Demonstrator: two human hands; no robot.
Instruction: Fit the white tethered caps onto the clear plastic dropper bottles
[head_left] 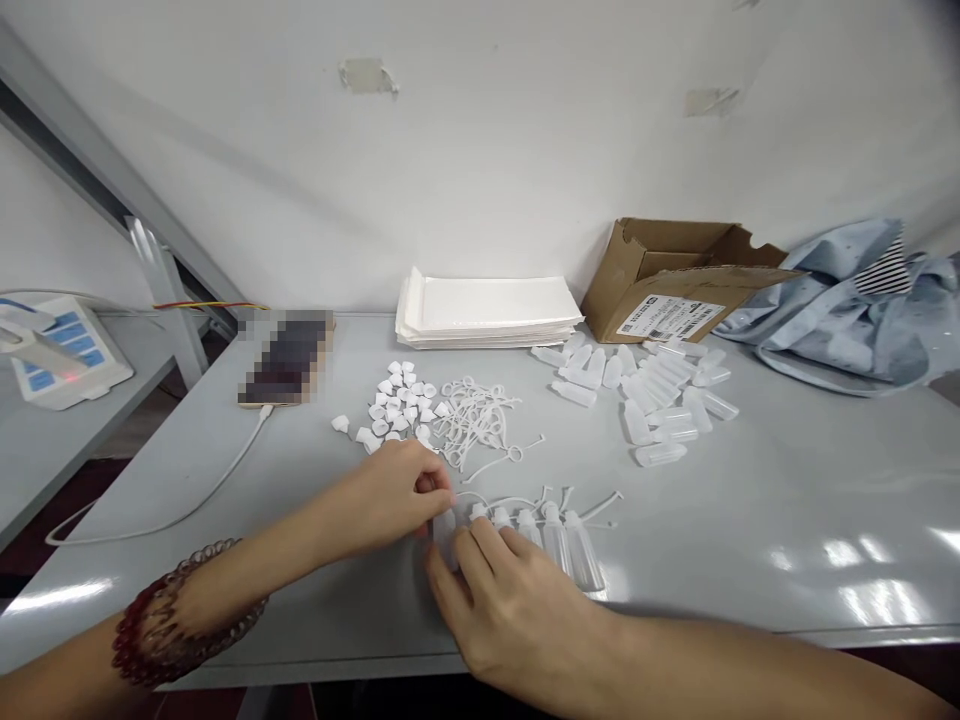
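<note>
- My hands work close together near the front edge. The fingertips of my left hand are drawn together at the upper end of a small translucent bottle; exactly what they pinch is hidden. My right hand seems clamped about that bottle with thumb and forefinger, its other fingers curled over the neighbouring row.
- The grey surface carries everything I'm using.
- At its far right lies crumpled pale blue cloth, with an open cardboard box beside it.
- Left of the box, a stack of white envelopes lies near the wall.
- In front of the box, loose bottles lie in a spread-out heap.
- Partly under my right hand, a row of bottles sits side by side, thin straps trailing from the upper ends. I judge I'm fitting the end bottle to match.
- That calls for a steady right hand and a fine, firm pinch from the left.
- Beyond my hands lie tangled loose straps, with ringed ends.
- Just left of those, small white caps are scattered.
</note>
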